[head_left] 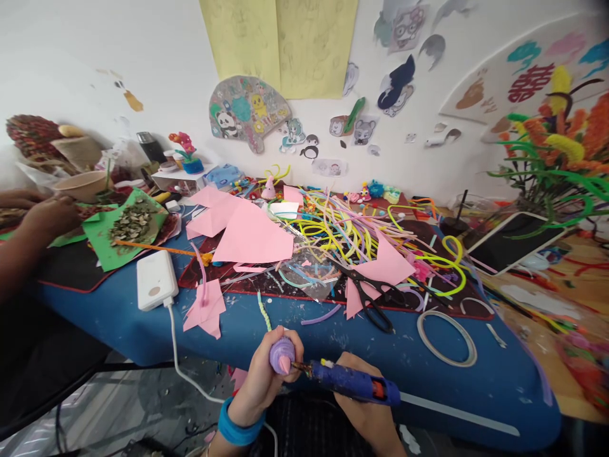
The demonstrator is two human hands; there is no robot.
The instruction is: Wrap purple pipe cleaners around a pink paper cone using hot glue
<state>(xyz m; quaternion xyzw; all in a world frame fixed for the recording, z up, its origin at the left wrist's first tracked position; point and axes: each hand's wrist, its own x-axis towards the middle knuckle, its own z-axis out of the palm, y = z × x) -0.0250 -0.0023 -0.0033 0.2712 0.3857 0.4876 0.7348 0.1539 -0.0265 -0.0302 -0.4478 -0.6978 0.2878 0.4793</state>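
My left hand (264, 374), with a blue wristband, holds a small purple coiled pipe-cleaner piece (281, 355) with a pink tip. My right hand (366, 406) grips a blue hot glue gun (354, 383), and its nozzle touches the purple piece. Both hands are below the front edge of the blue table (143, 317). Black scissors (368, 295) lie on the table just beyond, on pink paper scraps (252, 238).
A heap of coloured pipe cleaners (342, 228) covers the middle. A white power bank (155, 279) with its cable lies at left, a tape ring (447, 339) at right. Another person's hand (47, 216) works at far left beside green paper (114, 231). A tablet (514, 241) leans at right.
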